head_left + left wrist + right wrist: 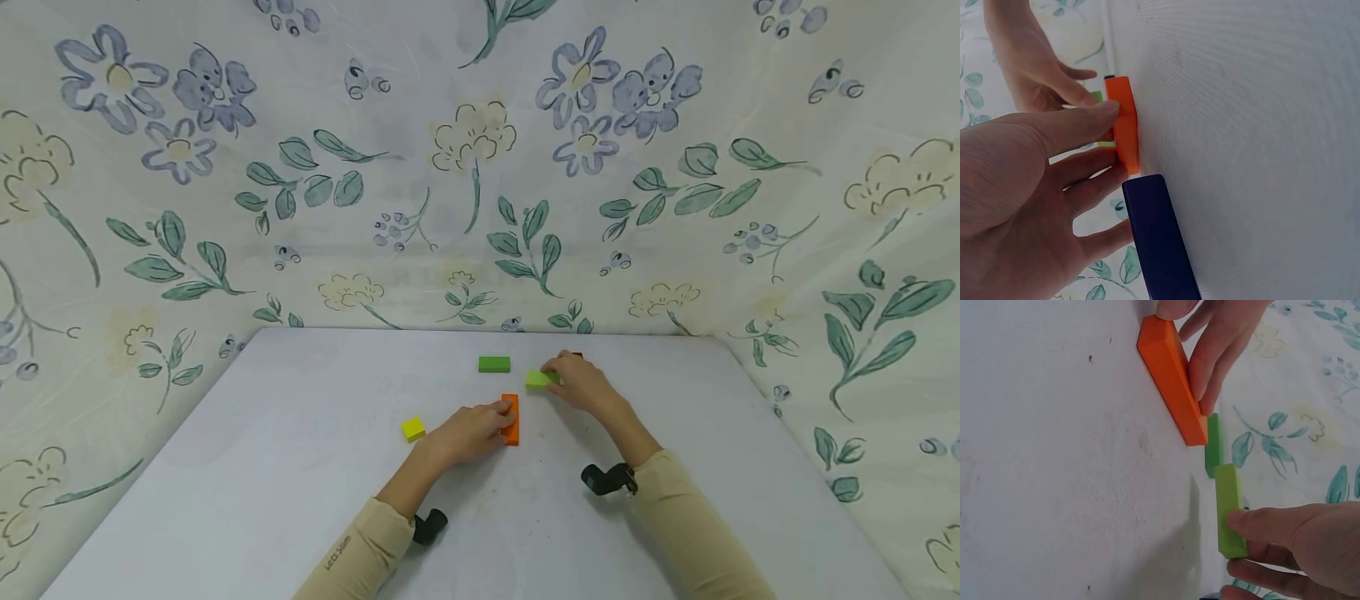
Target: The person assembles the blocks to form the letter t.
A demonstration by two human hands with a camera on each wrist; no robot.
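My left hand (471, 432) holds a long orange block (512, 427) on the white table, thumb on one side and fingers on the other. Up and to the right of it, my right hand (581, 385) pinches a light green block (1229, 512) near one end between thumb and fingers. A darker green block (494, 364) lies behind the orange one, apart from both hands. To the left of my left hand sits a yellow block (413, 429). A small dark piece (577, 355) shows just behind my right hand, mostly hidden.
The white table (300, 467) ends at a flower-printed cloth (420, 208) behind and at the sides. A dark blue bar-shaped thing (1160, 237) stands close in the left wrist view. Black wrist cameras (607, 478) hang under both sleeves.
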